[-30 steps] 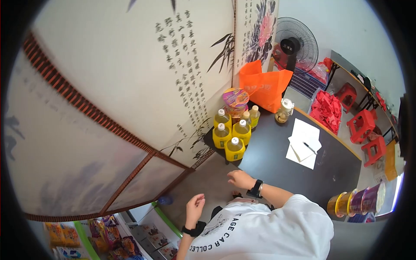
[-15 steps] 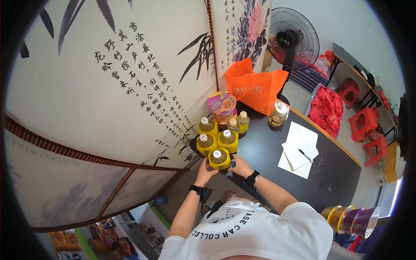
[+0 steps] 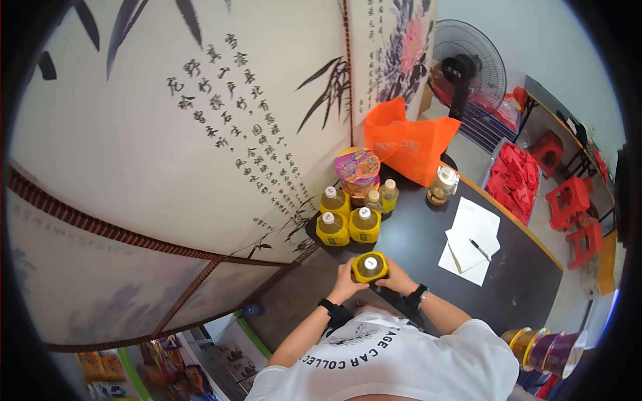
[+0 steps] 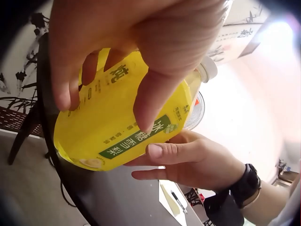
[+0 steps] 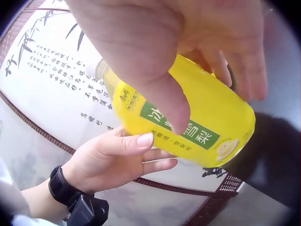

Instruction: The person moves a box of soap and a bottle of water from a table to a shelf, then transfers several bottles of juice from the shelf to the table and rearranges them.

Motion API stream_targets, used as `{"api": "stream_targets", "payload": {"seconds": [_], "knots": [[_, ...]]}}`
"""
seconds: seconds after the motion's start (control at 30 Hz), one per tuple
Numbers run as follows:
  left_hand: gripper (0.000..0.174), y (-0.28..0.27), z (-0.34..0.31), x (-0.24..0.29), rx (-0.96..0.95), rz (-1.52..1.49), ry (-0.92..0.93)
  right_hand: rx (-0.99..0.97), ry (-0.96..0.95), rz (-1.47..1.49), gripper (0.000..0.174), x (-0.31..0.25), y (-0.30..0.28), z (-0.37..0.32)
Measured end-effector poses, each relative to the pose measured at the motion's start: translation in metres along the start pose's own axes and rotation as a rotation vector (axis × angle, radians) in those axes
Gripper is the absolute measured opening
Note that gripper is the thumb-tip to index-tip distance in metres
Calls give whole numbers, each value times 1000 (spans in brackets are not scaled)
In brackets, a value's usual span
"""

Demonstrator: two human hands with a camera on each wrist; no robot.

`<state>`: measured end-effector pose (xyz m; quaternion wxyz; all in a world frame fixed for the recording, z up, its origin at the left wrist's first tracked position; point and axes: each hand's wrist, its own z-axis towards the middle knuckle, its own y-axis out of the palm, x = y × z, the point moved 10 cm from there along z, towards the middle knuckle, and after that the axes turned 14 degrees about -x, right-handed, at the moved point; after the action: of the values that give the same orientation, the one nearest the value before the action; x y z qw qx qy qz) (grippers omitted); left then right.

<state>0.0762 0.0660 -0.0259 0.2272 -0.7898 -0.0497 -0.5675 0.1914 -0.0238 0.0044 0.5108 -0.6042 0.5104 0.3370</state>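
Observation:
Both hands hold one large yellow-labelled drink bottle (image 3: 370,266) with a white cap, near the dark table's front edge. My left hand (image 3: 346,282) grips its left side and my right hand (image 3: 399,277) its right side. In the left wrist view the bottle (image 4: 110,117) leans over, its label facing the camera, with the left thumb lying across it. The right wrist view shows the right thumb over the green label panel of the bottle (image 5: 207,110). Three similar bottles (image 3: 332,228) stand grouped at the table's left end.
Behind the bottles are two small bottles (image 3: 388,196), a stack of instant noodle tubs (image 3: 357,167), an orange bag (image 3: 413,147) and a glass jar (image 3: 443,186). Papers with a pen (image 3: 479,250) lie on the table (image 3: 414,230). More tubs (image 3: 556,352) are at the right.
Both hands came up to the front bottle of the group and took hold of it. The bottle has since moved away from the others, toward the body and slightly right.

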Motion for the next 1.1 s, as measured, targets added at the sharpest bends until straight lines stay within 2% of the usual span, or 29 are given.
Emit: {"api": "stream_targets", "payload": {"seconds": [0.07, 0.13, 0.23, 0.33, 0.37, 0.43, 0.5, 0.53, 0.6, 0.63, 0.67, 0.77, 0.8, 0.87, 0.9, 0.93, 0.97, 1.0, 1.07, 1.1], "knots": [[95, 1, -7, 18, -10, 41, -8, -47, 17, -20, 80, 10, -1, -2], [96, 3, -6, 11, 24, 50, 30, 11, 10, -58, 83, 21, -8, 3], [94, 6, -1, 0, 95, 70, 139, -42, -166, 32, 81, -14, -3, 11], [87, 12, -1, -5, 84, -251, 190, -73, -185, 74, 80, 3, 7, 17], [84, 9, -7, 7, 74, -246, 213, -53, -179, 36, 77, -4, 9, 15], [85, 3, -20, 15, 13, -342, 139, -37, -165, -8, 74, -18, 14, 9], [87, 0, -27, -10, 72, -306, 211, -61, -169, -15, 77, -11, 30, 13], [88, 5, -26, -43, 99, -314, 204, -81, -182, -15, 81, -6, 41, 18], [89, -8, -59, -36, 70, -450, 162, -193, -215, -84, 82, -8, 67, 27], [88, -10, -83, -39, 98, -473, 111, -303, -198, 76, 83, -13, 89, 31], [87, -28, -122, -53, 188, -494, 60, -410, -259, 52, 83, -37, 127, 48], [84, -46, -189, -75, 305, -617, 102, -573, -344, -126, 75, -68, 198, 45], [84, -56, -216, -77, 358, -610, 100, -619, -375, -183, 72, -77, 223, 42], [84, -73, -274, -88, 476, -474, -15, -704, -443, -299, 68, -96, 274, 37], [84, -81, -303, -92, 530, -462, 9, -745, -470, -302, 68, -108, 300, 38], [84, -87, -334, -92, 575, -459, 1, -873, -494, -207, 69, -127, 334, 35], [85, -97, -373, -95, 706, -401, -63, -998, -509, -110, 70, -147, 365, 28], [86, -105, -415, -92, 828, -341, -130, -1024, -540, -297, 70, -173, 391, 20], [87, -119, -490, -69, 998, -220, -95, -1101, -718, -315, 84, -245, 448, -7], [87, -127, -529, -35, 1068, -191, -73, -1120, -783, -347, 80, -282, 468, -26]]}}
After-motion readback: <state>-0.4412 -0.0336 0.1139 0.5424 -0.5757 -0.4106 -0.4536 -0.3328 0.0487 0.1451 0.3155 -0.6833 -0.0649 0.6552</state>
